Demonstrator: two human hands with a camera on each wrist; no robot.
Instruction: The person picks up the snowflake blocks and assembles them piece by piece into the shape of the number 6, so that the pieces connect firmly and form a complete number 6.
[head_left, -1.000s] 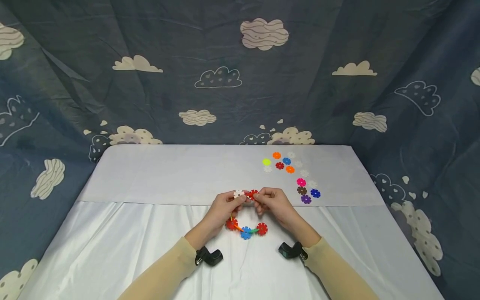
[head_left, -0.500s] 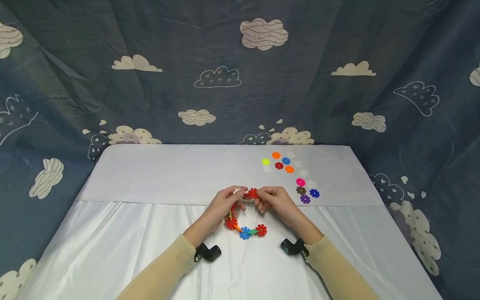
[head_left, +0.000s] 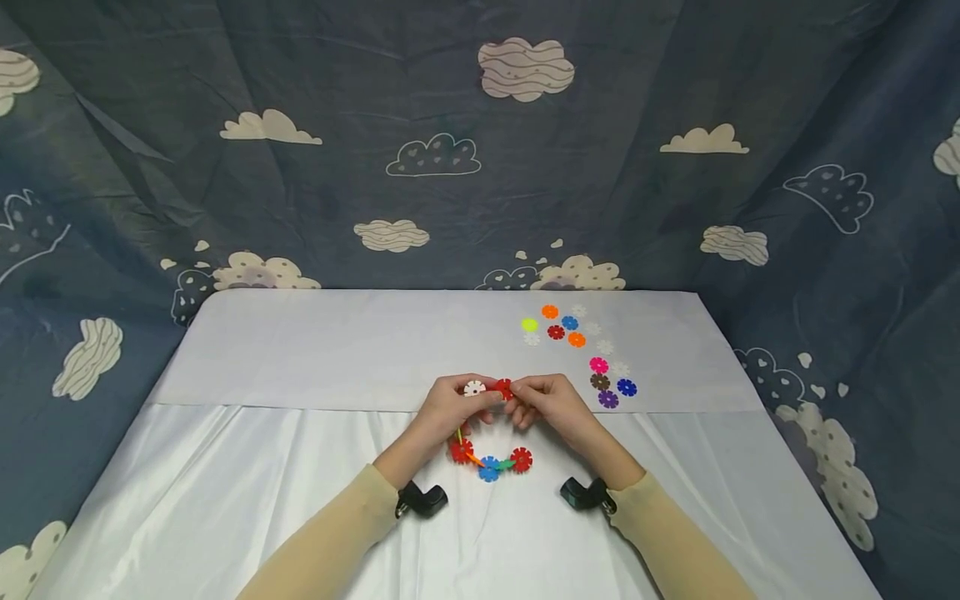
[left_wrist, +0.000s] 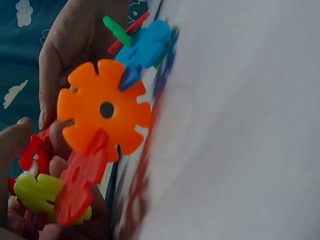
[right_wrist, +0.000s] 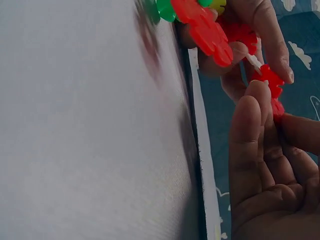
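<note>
The step in hand appears to be joining slotted flower-shaped discs at the far end of a curved chain [head_left: 490, 469], which bends nearward between the hands. The left hand [head_left: 448, 410] grips the chain beside a white disc [head_left: 474, 388]; the right hand [head_left: 555, 406] pinches the red disc [head_left: 503, 388] just right of it. The next move probably calls for a steady left grip while the right seats the slot. Both forearms angle inward from the near side, fingertips close together. Loose discs [head_left: 598, 365] lie far right.
</note>
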